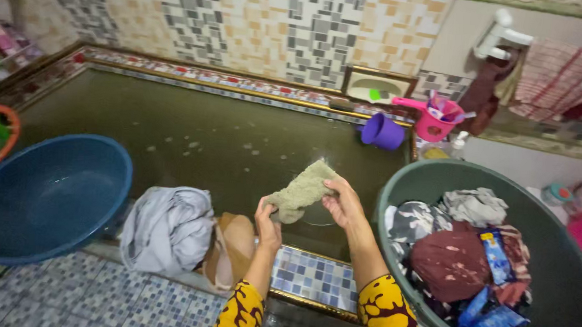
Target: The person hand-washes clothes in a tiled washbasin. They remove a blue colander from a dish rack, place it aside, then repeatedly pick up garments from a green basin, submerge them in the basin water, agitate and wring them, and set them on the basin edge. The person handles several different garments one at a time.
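Both my hands hold a small olive-green cloth [301, 191] above the water of a tiled tank [204, 137]. My left hand [267, 225] grips its lower end. Its upper edge is pinched by my right hand [344, 203]. The cloth hangs crumpled between them. My sleeves are yellow with a dark pattern.
A blue basin [46, 197] sits empty at the left. A grey garment [167, 230] and a tan cloth [234, 248] lie on the tank's tiled rim. At the right, a dark green tub [568, 299] holds several clothes. A purple scoop [382, 131] and a pink cup [437, 120] stand behind.
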